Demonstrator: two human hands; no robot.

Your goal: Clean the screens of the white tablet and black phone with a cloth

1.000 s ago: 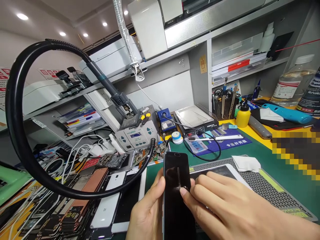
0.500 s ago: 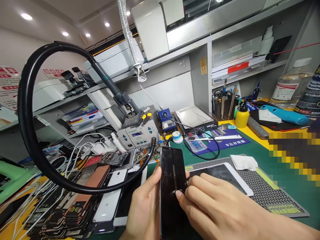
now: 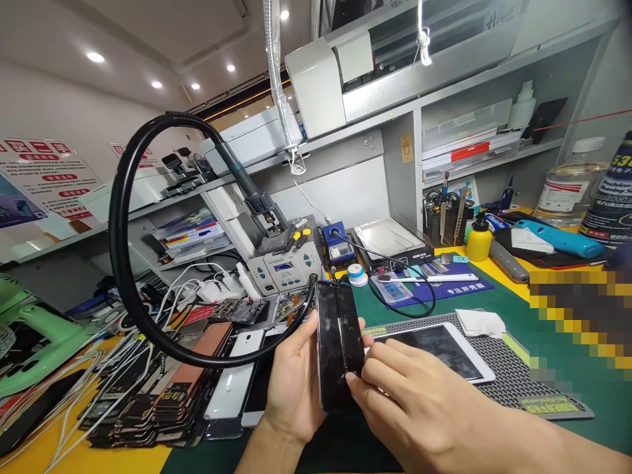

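A black phone (image 3: 336, 392) stands tilted in front of me, its glossy face toward me and smudged. My left hand (image 3: 295, 378) is closed around it from the left and behind, with fingertips showing past its right edge. My right hand (image 3: 415, 401) is closed at the phone's lower right side. Its thumb tip touches the glass, while the other fingers curl at the edge with their tips hidden. A thin bright line runs down the glass to that thumb; I cannot tell whether it is a reflection. A white-framed tablet (image 3: 471, 359) lies behind my right hand.
A black hose (image 3: 116, 243) loops from a control unit (image 3: 286, 270) across the left side. Stacked phone parts (image 3: 170, 401) and a white phone (image 3: 234, 375) lie at the left. A perforated grey mat (image 3: 523, 375) and a folded white cloth (image 3: 480, 322) are at the right.
The view has shifted, so the background sits further right at the left side. The phone is tilted further back and its lower edge shows. Both hands keep their hold on it.
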